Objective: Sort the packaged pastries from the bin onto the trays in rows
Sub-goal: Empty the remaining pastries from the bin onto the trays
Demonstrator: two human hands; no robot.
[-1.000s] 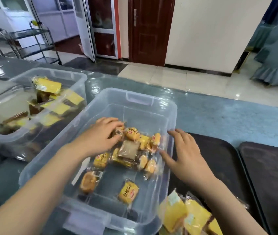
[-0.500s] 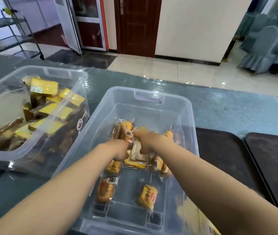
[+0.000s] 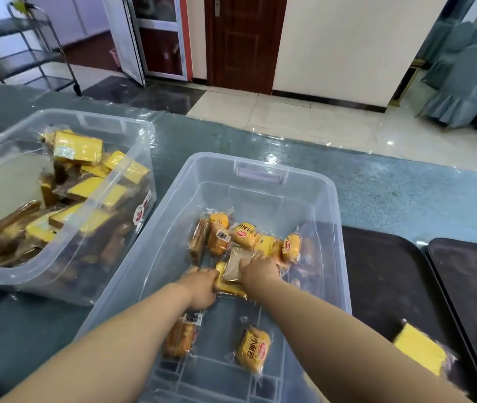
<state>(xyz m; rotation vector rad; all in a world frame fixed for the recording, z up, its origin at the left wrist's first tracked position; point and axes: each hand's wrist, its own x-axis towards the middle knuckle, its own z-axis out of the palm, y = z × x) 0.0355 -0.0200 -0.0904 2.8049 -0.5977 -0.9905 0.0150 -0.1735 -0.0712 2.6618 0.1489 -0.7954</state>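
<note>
The table (image 3: pixel 406 181) carries two clear bins and two dark trays; the left-hand bin (image 3: pixel 7 280) holds yellow-labelled cake slices and is not being worked. The near bin (image 3: pixel 330 228), directly ahead, holds the loose packaged pastries (image 3: pixel 246 235), clustered mid-floor with two strays nearer the body. The nearer dark tray (image 3: pixel 377 271) lies just beside this bin's right wall, a second tray (image 3: pixel 475 286) beyond it; one yellow packet (image 3: pixel 419 347) already rests on the nearer tray. Both hands are down in the bin at a flat clear-wrapped packet (image 3: pixel 232 264): the left hand (image 3: pixel 200 289) has its fingers curled at the packet's near-left edge, the right hand (image 3: pixel 259 270) lies on top with fingers bent over it, though whether either has a firm pinch cannot be told. Recommended practice: grip by the wrapper edge, lift clear of neighbouring packets without dragging them, carry over the right wall, and set down square to begin a straight row
</note>
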